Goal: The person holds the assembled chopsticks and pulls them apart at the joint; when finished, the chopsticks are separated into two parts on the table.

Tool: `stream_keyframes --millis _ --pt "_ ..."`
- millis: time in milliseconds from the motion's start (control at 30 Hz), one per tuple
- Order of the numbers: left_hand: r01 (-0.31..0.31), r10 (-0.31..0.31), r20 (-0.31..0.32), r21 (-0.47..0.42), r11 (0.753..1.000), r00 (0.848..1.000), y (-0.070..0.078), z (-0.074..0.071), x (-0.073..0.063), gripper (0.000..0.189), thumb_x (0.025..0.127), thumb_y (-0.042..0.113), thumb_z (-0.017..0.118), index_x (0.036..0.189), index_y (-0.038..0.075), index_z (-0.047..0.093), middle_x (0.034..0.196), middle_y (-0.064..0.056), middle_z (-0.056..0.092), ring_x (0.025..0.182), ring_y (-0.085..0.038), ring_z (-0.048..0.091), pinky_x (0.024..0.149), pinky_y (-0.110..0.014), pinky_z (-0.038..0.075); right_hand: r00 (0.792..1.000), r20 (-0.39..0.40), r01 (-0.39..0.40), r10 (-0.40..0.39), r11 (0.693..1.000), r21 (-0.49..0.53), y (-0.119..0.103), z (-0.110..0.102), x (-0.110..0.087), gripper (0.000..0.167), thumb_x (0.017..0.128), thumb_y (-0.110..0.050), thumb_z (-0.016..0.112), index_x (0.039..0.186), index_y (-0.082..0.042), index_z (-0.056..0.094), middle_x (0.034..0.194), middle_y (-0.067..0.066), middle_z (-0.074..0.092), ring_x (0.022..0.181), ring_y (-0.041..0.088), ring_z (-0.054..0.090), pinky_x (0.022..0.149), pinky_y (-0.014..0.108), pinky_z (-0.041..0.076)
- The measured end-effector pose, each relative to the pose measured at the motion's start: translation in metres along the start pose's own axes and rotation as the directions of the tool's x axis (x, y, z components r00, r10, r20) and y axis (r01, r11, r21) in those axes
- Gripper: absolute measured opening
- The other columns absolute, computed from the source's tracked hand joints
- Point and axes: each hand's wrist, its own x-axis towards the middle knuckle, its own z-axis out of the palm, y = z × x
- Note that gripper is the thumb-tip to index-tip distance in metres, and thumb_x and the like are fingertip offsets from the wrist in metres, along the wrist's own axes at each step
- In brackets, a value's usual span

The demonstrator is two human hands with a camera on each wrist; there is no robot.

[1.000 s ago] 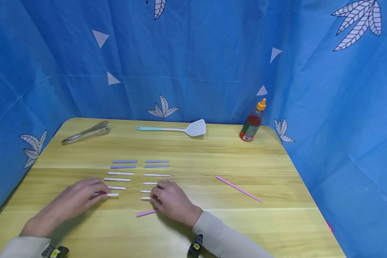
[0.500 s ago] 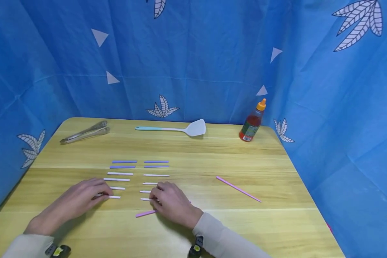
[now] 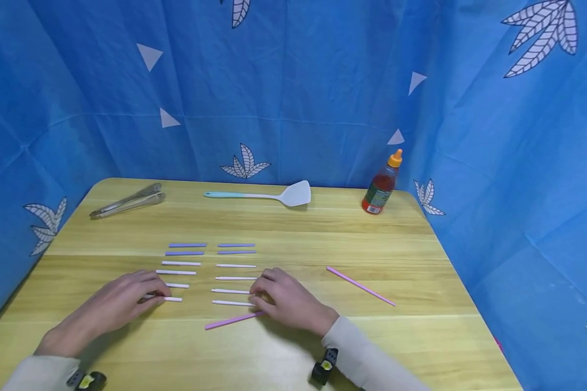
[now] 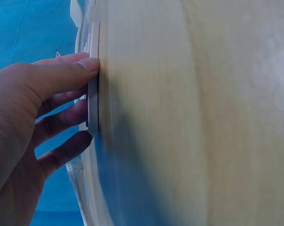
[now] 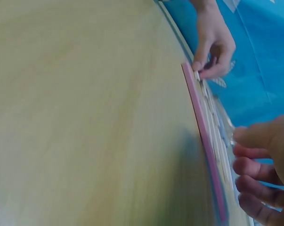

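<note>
My left hand (image 3: 132, 296) pinches a thin white stick (image 3: 176, 299), the nearest in the left column of sticks. In the left wrist view, the thumb lies against that stick, fingers behind it. My right hand (image 3: 293, 301) hovers at the right ends of the nearest white sticks (image 3: 232, 303) in the right column, its fingers loosely bent and apart. Nothing shows between its thumb and fingers in the right wrist view. A pink stick (image 5: 203, 127) lies slanted in front of this column, one end beside the right hand. Purple sticks (image 3: 185, 253) lie at the far end of both columns.
Another pink stick (image 3: 361, 285) lies at the right. Along the back of the wooden table (image 3: 420, 347) are metal tongs (image 3: 127, 201), a white spatula (image 3: 295, 194) with a mint handle, and a red sauce bottle (image 3: 379, 190). A blue curtain (image 3: 293, 81) hangs behind.
My right hand has drawn back to the right, uncovering more of the white sticks and the pink stick. The left hand's white stick has shifted slightly right and nearer.
</note>
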Motion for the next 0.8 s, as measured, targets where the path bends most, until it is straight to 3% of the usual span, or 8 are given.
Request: stream_keyframes --millis 267,467,800 --pt "0.002 -0.002 0.006 0.001 1.0 1.0 0.002 -0.001 0.001 0.027 0.088 0.016 0.092 0.101 0.036 0.08 0.101 0.022 0.07 0.09 0.002 0.063 0.073 -0.029 0.059 0.994 0.111 -0.013 0.009 0.999 0.035 0.014 -0.003 -0.012 0.02 0.1 -0.04 0.081 0.107 -0.022 0.078 0.1 -0.008 0.065 0.095 0.006 0.053 0.088 0.022 0.049" --pt "0.005 -0.005 0.002 0.003 1.0 1.0 0.002 -0.001 0.0 0.027 0.087 0.016 0.092 0.101 0.036 0.08 0.101 0.022 0.07 0.09 0.001 0.064 0.074 -0.03 0.059 0.986 0.159 0.04 -0.05 0.997 0.064 0.016 -0.002 -0.012 0.011 0.101 -0.032 0.08 0.105 -0.022 0.078 0.104 -0.009 0.068 0.098 0.005 0.055 0.091 0.019 0.049" --pt "0.024 -0.024 0.008 0.006 1.0 1.0 0.002 -0.002 -0.001 0.025 0.089 0.018 0.09 0.102 0.036 0.079 0.102 0.023 0.069 0.091 0.003 0.063 0.075 -0.031 0.059 0.984 0.116 0.129 -0.136 0.99 0.065 0.014 -0.005 -0.01 0.005 0.106 -0.023 0.074 0.107 -0.019 0.076 0.107 -0.008 0.07 0.101 0.006 0.063 0.093 0.018 0.053"
